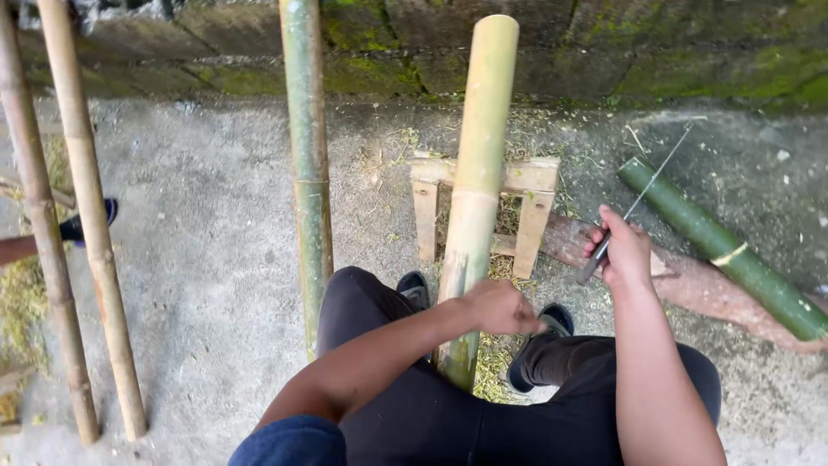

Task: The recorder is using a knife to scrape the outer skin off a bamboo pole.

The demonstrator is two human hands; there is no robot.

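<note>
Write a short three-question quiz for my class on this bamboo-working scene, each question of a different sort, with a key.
1. True or false: the left hand rests on the pale bamboo pole.
2. What does the right hand hold? A) a thin blade B) a hammer C) a rope
3. Fill in: the pale pole leans across a small wooden ____.

Key: 1 true. 2 A, the thin blade. 3 stand.

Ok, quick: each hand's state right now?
Left hand: closed, resting against the pale yellow-green bamboo pole.
Right hand: closed around a thin dark-handled metal tool.
</note>
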